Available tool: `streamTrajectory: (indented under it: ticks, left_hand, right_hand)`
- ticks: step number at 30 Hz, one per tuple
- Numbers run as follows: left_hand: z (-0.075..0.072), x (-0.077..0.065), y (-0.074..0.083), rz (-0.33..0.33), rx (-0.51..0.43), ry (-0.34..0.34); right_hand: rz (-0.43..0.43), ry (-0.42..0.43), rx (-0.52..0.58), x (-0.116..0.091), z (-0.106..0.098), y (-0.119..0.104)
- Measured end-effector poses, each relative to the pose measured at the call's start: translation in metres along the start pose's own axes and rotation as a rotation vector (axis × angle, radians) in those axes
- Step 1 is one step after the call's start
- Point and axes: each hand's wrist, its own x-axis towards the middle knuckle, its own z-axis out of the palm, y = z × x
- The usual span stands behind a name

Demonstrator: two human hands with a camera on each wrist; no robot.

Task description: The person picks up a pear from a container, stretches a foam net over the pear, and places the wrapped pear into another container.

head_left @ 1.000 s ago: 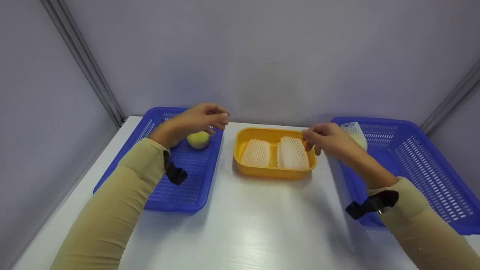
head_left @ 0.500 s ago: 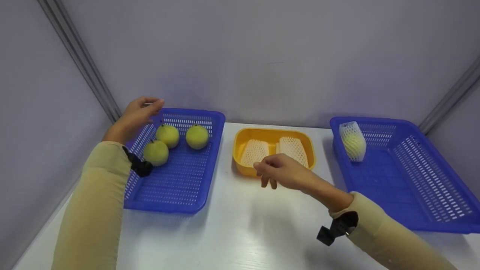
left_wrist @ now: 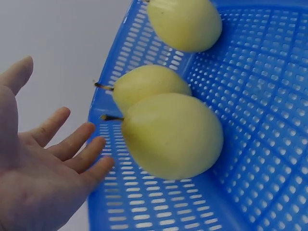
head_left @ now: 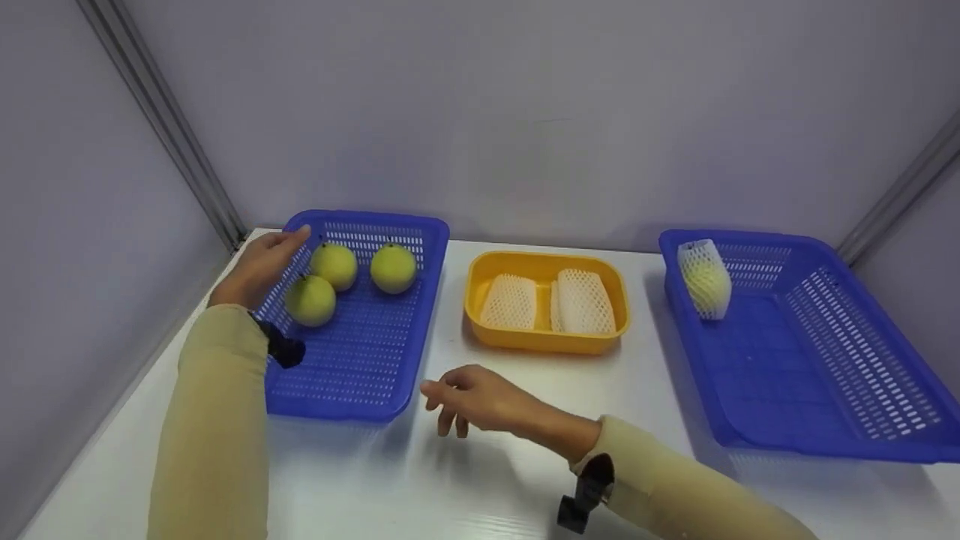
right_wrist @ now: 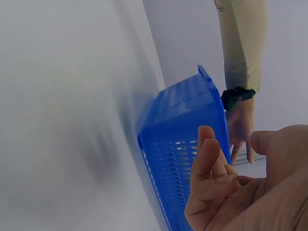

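Note:
My left hand is over the left rim of the blue basket, its fingers spread and holding nothing. Close beside those fingers lie a near pear and another pear behind it. A third pear sits to their right in the same basket. My right hand hovers above the white table near the basket's front right corner, fingers loosely bent and nothing in them. In the right wrist view, the basket's outer wall stands just beyond the right fingers.
A yellow tub at the back middle holds white foam net sleeves. On the right stands a second blue basket, with a pear in a foam net against its left wall. Grey walls rise behind the table.
My left hand has moved left, from over the basket's far right part to its left rim, uncovering the pears. The right hand has swung left and nearer, from the tub's right end toward the left basket.

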Motion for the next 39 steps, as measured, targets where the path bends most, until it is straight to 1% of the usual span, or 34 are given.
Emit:
streamTrajectory:
  ticks: [4, 7, 10, 13, 16, 19, 25, 30, 34, 39]
  left_hand:
    - [0.013, 0.006, -0.007, -0.035, 0.083, -0.053]
    - [0.019, 0.009, -0.015, -0.044, 0.140, -0.057]
    - [0.021, 0.011, -0.022, -0.016, 0.196, -0.047]
    - [0.020, 0.013, -0.027, 0.019, 0.276, -0.039]
    - [0.018, 0.014, -0.032, 0.044, 0.317, -0.029]
    - [0.017, 0.013, -0.036, 0.052, 0.316, -0.020]
    - [0.023, 0.012, -0.038, 0.069, 0.313, -0.020]
    - [0.025, 0.010, -0.042, 0.083, 0.284, -0.017]
    - [0.028, 0.011, -0.044, 0.091, 0.265, -0.042]
    - [0.031, 0.013, -0.045, 0.060, 0.273, -0.077]
  right_hand:
    - [0.019, 0.017, 0.044, 0.007, 0.018, -0.001]
    - [0.022, 0.037, 0.083, 0.011, 0.026, -0.001]
    - [0.022, 0.042, 0.126, 0.014, 0.031, -0.002]
    - [0.020, 0.043, 0.163, 0.016, 0.033, -0.004]
    - [0.012, 0.052, 0.184, 0.016, 0.033, -0.006]
    - [0.005, 0.057, 0.190, 0.015, 0.033, -0.007]
    - [0.005, 0.045, 0.205, 0.015, 0.033, -0.009]
    - [0.005, 0.027, 0.215, 0.016, 0.033, -0.009]
    - [-0.001, 0.024, 0.230, 0.016, 0.032, -0.008]
    - [-0.010, 0.016, 0.239, 0.015, 0.029, -0.007]
